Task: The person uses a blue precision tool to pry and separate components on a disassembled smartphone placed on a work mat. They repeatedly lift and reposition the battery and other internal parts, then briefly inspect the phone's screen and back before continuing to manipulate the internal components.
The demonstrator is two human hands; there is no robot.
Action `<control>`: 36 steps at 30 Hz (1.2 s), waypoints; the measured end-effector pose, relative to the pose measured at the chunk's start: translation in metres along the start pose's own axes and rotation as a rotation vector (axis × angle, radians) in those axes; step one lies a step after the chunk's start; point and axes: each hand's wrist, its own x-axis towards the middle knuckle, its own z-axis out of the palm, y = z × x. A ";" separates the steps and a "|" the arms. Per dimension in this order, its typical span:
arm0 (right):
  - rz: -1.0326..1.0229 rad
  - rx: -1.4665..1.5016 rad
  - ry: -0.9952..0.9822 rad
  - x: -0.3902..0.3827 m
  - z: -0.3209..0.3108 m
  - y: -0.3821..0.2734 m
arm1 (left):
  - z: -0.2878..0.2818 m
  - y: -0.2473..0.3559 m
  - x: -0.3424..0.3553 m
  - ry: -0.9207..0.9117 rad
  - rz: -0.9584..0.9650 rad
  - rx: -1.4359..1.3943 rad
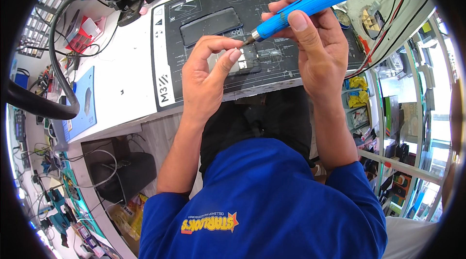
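Observation:
My right hand (321, 57) grips a thick blue tool (318, 5) with a metal collar and a dark pointed tip, like a screwdriver; its exact kind I cannot tell. The tool slants down to the left, its tip at the fingertips of my left hand (204, 74). Thumb and forefinger of that hand are pinched together on something small and pale, too small to name. Beneath them lies an opened phone (250, 63) with its inner parts showing, partly hidden by my left hand. A dark phone back cover (211, 26) rests just beyond it.
A black printed work mat (286, 72) covers the bench. At left are a flexible black arm (54, 55), a red box (86, 31) and a blue mat (86, 99). Cables (395, 31) hang at right, above bins with yellow packets (358, 91). Glass shelves (403, 162) stand beyond.

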 end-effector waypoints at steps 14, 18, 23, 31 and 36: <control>-0.121 -0.328 -0.149 -0.004 0.002 0.005 | -0.006 0.003 0.008 -0.038 0.181 0.517; -0.113 -0.389 -0.144 0.001 0.002 0.014 | -0.008 0.001 0.019 -0.062 0.164 0.560; -0.126 -0.308 -0.056 0.012 -0.001 0.031 | -0.007 0.001 0.024 -0.072 0.066 0.548; -0.037 -0.234 0.037 0.009 -0.011 0.036 | 0.003 -0.010 0.024 -0.116 -0.087 0.391; 0.063 -0.419 -0.042 0.009 -0.024 0.031 | 0.009 -0.019 0.022 -0.232 0.024 0.566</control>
